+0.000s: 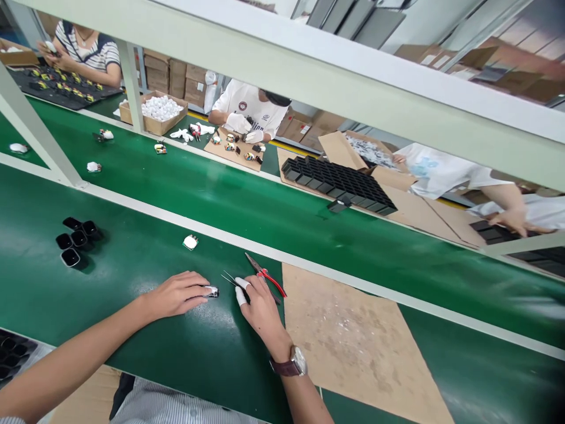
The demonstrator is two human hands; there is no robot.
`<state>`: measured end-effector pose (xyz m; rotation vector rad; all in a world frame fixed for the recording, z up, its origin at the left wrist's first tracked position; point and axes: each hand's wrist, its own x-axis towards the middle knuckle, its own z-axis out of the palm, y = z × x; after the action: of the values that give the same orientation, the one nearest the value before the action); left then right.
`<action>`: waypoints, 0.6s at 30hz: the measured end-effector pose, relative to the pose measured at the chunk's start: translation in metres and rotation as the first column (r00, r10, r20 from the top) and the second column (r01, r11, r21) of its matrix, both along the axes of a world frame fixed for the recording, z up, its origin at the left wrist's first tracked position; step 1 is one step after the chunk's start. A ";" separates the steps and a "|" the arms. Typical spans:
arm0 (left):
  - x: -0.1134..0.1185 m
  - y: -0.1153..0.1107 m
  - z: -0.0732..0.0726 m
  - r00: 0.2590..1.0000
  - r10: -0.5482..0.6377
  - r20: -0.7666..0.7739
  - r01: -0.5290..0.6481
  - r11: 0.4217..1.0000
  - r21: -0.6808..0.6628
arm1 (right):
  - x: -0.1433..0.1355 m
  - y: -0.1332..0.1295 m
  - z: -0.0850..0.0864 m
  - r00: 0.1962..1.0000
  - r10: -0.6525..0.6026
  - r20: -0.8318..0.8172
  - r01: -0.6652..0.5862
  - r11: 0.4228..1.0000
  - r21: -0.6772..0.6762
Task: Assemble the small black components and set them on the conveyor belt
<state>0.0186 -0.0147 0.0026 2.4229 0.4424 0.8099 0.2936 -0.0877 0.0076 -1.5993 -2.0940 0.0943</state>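
While the left hand [179,294] has its grip closed on a small part [213,291], the right hand [261,309] grips tweezers [229,279] beside red-handled pliers [275,282].

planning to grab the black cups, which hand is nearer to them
Left. The left hand is to the right of the black cups and closer to the person; the right hand is farther right, by the red-handled pliers.

Bright, diffuse light; pale glare patches on green tabletop [176,359]; soft shadows beside black cups [79,238]; right edge blurred.
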 end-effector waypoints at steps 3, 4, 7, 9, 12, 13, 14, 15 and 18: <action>0.001 -0.002 -0.001 0.999 0.017 -0.041 -0.018 0.999 -0.045 | -0.014 0.000 0.015 0.977 0.153 -0.147 -0.157 0.988 -0.015; 0.001 -0.003 -0.002 0.998 0.029 -0.051 -0.032 0.998 -0.050 | -0.019 0.001 0.019 0.958 0.216 -0.190 -0.223 0.975 -0.017; -0.001 -0.004 -0.004 0.997 0.064 -0.040 -0.063 0.998 0.018 | -0.027 0.004 0.023 0.910 0.343 -0.234 -0.355 0.935 -0.010; -0.001 -0.004 -0.005 0.998 0.054 -0.013 -0.052 0.994 0.095 | -0.026 0.006 0.019 0.898 0.365 -0.248 -0.375 0.927 0.007; 0.003 -0.005 -0.004 0.999 0.019 0.026 -0.021 0.995 0.093 | -0.018 0.009 0.009 0.913 0.290 -0.288 -0.290 0.956 0.043; 0.004 -0.005 -0.004 0.999 0.011 0.037 -0.013 0.998 0.061 | -0.014 0.009 0.007 0.928 0.243 -0.281 -0.239 0.970 0.047; 0.006 -0.005 -0.005 0.999 0.015 0.051 -0.016 1.000 0.016 | -0.011 0.009 0.005 0.947 0.194 -0.258 -0.189 0.981 0.044; 0.008 -0.005 -0.006 0.997 0.041 0.069 -0.038 0.998 -0.046 | -0.008 0.008 0.003 0.964 0.151 -0.220 -0.147 0.989 0.037; 0.009 0.001 -0.012 0.957 0.244 0.157 -0.180 0.923 -0.341 | -0.001 0.005 -0.002 0.995 0.068 -0.077 -0.068 0.998 0.009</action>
<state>0.0279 -0.0141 -0.0094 1.9914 0.7110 0.9755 0.2923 -0.0826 0.0053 -1.4971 -2.0878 0.1699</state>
